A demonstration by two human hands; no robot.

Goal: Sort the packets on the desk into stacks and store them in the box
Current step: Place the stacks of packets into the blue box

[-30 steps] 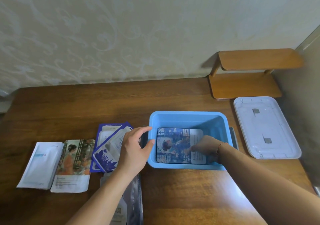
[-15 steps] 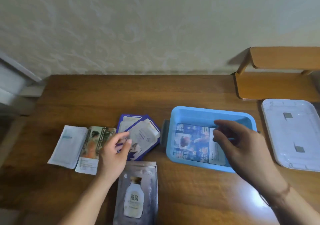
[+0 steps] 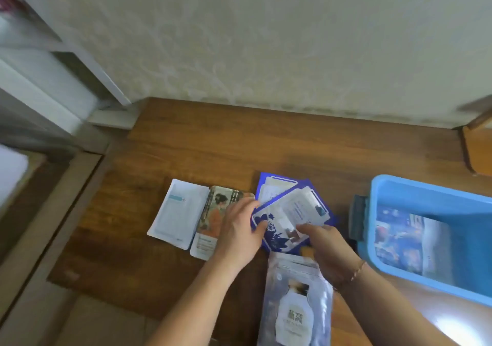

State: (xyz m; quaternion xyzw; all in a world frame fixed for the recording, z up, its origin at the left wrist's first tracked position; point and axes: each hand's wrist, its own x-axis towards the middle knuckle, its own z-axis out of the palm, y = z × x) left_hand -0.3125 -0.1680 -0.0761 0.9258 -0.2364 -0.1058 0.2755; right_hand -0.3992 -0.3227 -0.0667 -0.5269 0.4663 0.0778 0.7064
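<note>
Dark blue and white packets (image 3: 292, 207) lie fanned on the wooden desk (image 3: 266, 146). My left hand (image 3: 239, 228) grips their left edge with thumb on top. My right hand (image 3: 324, 247) pinches their near right corner. Left of them lie a packet with a painted figure (image 3: 213, 212) and a white packet (image 3: 178, 212). A silver-purple packet (image 3: 295, 305) lies near me. At the right the blue box (image 3: 426, 191) holds a dark blue pictured packet (image 3: 399, 236).
A dark handle (image 3: 358, 220) sticks out of the box's left end. A wooden shelf stand (image 3: 479, 148) sits at the far right. The desk's left edge drops off beside a white frame (image 3: 53, 53) and floor.
My right hand left the box and came left onto the blue and white packets. My left hand moved onto their left edge. The view swung left, cutting off the box's right side.
</note>
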